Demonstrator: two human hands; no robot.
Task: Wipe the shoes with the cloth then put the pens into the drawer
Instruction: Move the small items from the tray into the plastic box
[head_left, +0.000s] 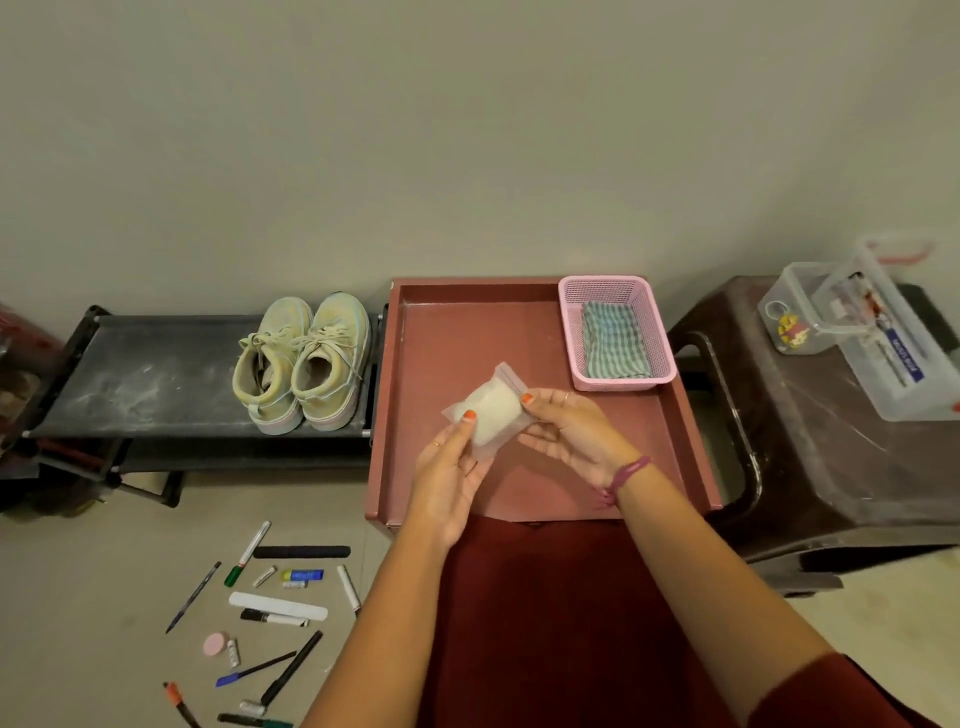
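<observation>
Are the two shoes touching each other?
Touching. The head view shows the left shoe and the right shoe side by side on the black rack, their inner sides pressed together with no gap.

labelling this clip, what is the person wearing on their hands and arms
Both the left hand and the right hand have orange-painted nails and a thin ring on one finger. A purple thread bracelet circles the right wrist. Forearms are bare; a dark red sleeve shows on the right arm.

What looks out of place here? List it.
Pens and markers lie scattered on the floor at lower left. The black shoe rack under the shoes shows pale dusty smears. Nothing looks spilled or broken.
</observation>
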